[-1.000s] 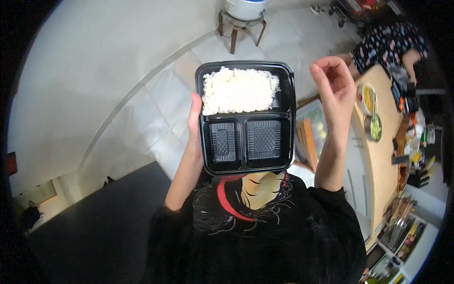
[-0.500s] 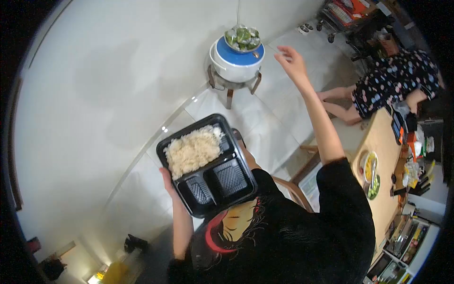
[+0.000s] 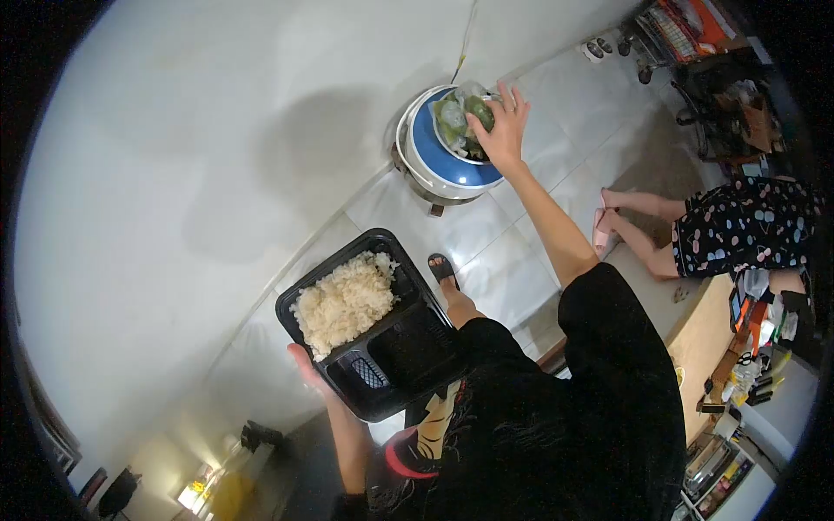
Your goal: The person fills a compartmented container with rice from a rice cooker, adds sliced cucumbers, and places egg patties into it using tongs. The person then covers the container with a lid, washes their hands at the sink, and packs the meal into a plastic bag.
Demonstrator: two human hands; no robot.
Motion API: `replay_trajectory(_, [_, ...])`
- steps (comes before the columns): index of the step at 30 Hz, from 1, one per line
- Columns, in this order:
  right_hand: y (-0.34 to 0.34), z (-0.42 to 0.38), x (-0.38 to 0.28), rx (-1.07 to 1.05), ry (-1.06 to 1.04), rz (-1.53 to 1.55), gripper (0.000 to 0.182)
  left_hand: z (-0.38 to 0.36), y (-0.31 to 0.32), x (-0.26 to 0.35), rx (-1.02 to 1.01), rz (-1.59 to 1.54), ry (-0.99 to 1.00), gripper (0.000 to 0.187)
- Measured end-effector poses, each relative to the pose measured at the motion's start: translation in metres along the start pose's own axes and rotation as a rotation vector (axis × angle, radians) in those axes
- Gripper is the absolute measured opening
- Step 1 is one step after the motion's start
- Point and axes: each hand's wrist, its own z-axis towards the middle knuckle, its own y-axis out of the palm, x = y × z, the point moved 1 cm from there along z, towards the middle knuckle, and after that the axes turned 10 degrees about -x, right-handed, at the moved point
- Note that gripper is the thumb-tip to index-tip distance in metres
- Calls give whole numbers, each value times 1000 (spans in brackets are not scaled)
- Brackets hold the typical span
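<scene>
My left hand (image 3: 307, 370) supports a black compartment tray (image 3: 408, 347) by its lower left edge, with most of its fingers hidden underneath. White rice (image 3: 345, 304) fills the tray's long compartment, and the two smaller ones hold no food. At the top, my right hand (image 3: 504, 130) is over a bowl (image 3: 466, 157) of green bundles in clear plastic (image 3: 452, 117). Its fingers are spread, with the thumb and fingertips at one green bundle. That bowl rests on the blue lid (image 3: 426, 139) of a large white pot (image 3: 413, 161).
The pot stands by the white wall (image 3: 217, 130) on a low stand (image 3: 437, 209). Another person (image 3: 747, 230) in a dark patterned garment is at the right, beside a wooden table (image 3: 704, 347) with items on it. Shoes (image 3: 598, 49) and a wheeled rack (image 3: 669, 35) are at the upper right.
My right hand has moved from beside the pot onto the bowl of green bundles. The view has shifted, and the pot and bowl appear lower and nearer. The tray has moved slightly left.
</scene>
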Motion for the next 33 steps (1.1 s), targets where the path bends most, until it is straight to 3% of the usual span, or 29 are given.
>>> replay_trajectory(2, [-5,-6,-12,30,-19,49,46,1,3,0,-96,-87,-7,78])
replay_trajectory(5, [-21,-13,-27,121,-30,139,42,3,7,2,-66,17,5,77])
replay_trajectory(7, [-33,-27,-46,148,248,784,42,1,18,8,81,179,-6,76])
replay_trajectory(8, [-54,-37,-65,158,280,920,40,1,19,6,29,20,-35,74])
replay_trajectory(10, [-112,-63,-116,110,283,1125,39,-3,29,11,290,371,-31,70])
replay_trajectory(11, [-146,-74,-135,95,233,1161,39,-1,31,8,37,66,-135,73])
replay_trajectory(15, [-224,-177,-228,-302,81,1070,38,-18,36,4,-329,-61,-138,74])
replay_trajectory(16, [-228,-205,-248,-283,-125,841,38,-32,31,3,-381,-113,-184,71])
replay_trajectory(17, [-240,-170,-289,-283,-192,743,38,-1,66,36,-400,-111,-244,71])
replay_trajectory(19, [-235,-215,-345,-372,-141,764,38,-22,56,54,-299,135,-248,69])
replay_trajectory(20, [-234,-225,-366,-230,-222,528,39,-30,56,63,-330,123,-288,69])
replay_trajectory(23, [-241,-245,-422,-198,-154,227,47,-51,50,97,-373,145,-297,64])
replay_trajectory(24, [-273,-218,-423,-218,-82,213,47,-44,90,102,-362,146,-372,64])
replay_trajectory(27, [-317,-224,-473,-307,69,183,55,-73,110,141,-360,257,-468,63])
replay_trajectory(30, [-320,-235,-503,-296,149,114,50,-76,111,152,-341,315,-455,57])
replay_trajectory(32, [-337,-248,-526,-450,284,123,49,-97,120,154,-439,279,-488,54])
replay_trajectory(33, [-347,-263,-533,-346,217,48,57,-111,126,156,-517,269,-509,55])
